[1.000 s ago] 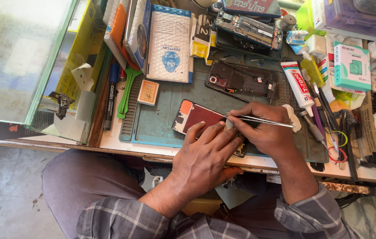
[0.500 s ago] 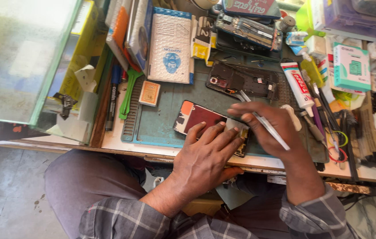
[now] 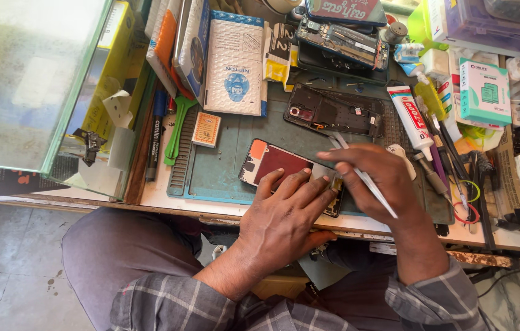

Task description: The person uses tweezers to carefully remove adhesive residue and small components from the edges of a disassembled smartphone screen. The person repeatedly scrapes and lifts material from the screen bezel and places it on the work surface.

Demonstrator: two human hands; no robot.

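A red-backed phone [image 3: 275, 165] is pressed flat by the open left hand [image 3: 287, 211]; tweezers [image 3: 364, 178] are pinched in the right hand [image 3: 376, 181], their tips hidden.

A dark red phone panel [image 3: 275, 164] lies on the teal mat [image 3: 223, 171]; green brush [image 3: 177, 125], white padded envelope [image 3: 235, 64], grey checked sleeves [image 3: 174, 303].

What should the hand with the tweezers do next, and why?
Probably tip the tweezers down to the phone's lower end. The right hand holds them lying across its back, tips pointing away from the phone, while the left hand presses the phone flat on the green mat, ready for work.
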